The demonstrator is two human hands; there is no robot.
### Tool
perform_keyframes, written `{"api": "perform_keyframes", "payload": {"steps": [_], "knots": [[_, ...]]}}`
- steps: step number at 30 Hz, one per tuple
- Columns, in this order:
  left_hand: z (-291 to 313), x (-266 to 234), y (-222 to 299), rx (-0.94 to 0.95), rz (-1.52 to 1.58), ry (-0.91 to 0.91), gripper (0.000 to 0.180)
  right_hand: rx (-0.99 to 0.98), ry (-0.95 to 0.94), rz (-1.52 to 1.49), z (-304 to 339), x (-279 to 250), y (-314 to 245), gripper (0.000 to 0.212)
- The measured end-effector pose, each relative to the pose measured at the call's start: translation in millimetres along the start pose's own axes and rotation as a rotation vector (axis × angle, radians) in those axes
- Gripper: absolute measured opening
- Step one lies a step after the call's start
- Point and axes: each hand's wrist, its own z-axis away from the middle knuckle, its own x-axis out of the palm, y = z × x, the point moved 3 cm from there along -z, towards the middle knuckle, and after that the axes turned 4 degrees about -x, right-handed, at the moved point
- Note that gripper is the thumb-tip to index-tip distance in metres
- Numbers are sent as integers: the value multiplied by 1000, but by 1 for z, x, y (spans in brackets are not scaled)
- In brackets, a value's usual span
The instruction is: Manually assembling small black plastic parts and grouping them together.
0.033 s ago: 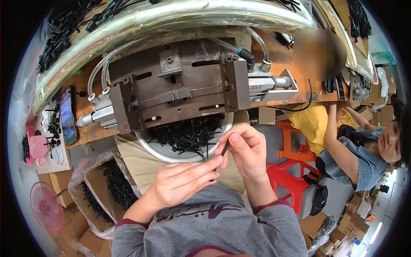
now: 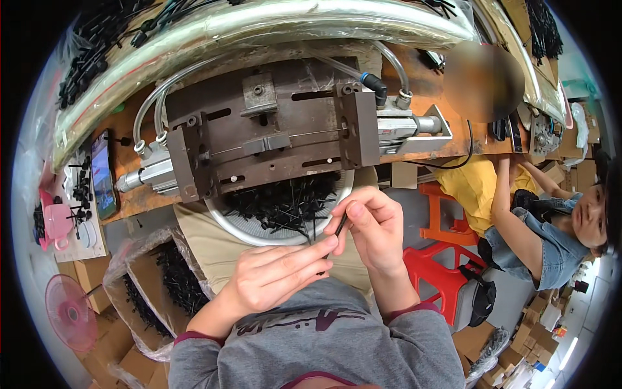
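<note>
Between my two hands, over my lap, is a thin black rod [image 2: 341, 225]. My right hand [image 2: 374, 228] pinches it between thumb and forefinger. My left hand [image 2: 275, 272] is closed on its lower part, with the fingers fairly straight and the dark end showing past the fingertips. What lies inside the left fingers is hidden. Just beyond the hands, a round white basket [image 2: 223, 228] on my lap holds a heap of thin black stemmed parts [image 2: 285, 202]. Some stems stick up near my left fingertips.
A brown metal fixture [image 2: 298, 123] with air cylinders and clear hoses stands on the wooden bench. A phone [image 2: 103, 172] lies at its left. Lower left, a plastic-lined carton [image 2: 146, 275] holds black parts. Red stool [image 2: 437, 275] and a co-worker [image 2: 538, 227] are at right.
</note>
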Motion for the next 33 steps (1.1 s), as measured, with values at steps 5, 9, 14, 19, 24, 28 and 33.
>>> {"api": "perform_keyframes", "payload": {"steps": [5,9,14,19,24,28,33], "knots": [[4,-1,0,-29,23,21,23,-19,-7,46,-1,6,-2,15],[6,-1,-1,-37,25,35,24,-17,-10,77,-2,7,-2,13],[7,-3,0,-59,45,35,25,-42,-7,188,-4,11,-2,18],[9,-4,1,-77,44,46,27,-23,-8,154,-4,14,-1,15],[10,-4,0,-74,22,52,30,-3,-10,59,-4,14,1,10],[9,-6,-2,-69,14,68,29,60,-12,30,-2,15,7,7],[10,-8,-3,-81,19,84,27,178,-63,-12,1,11,17,5]]}}
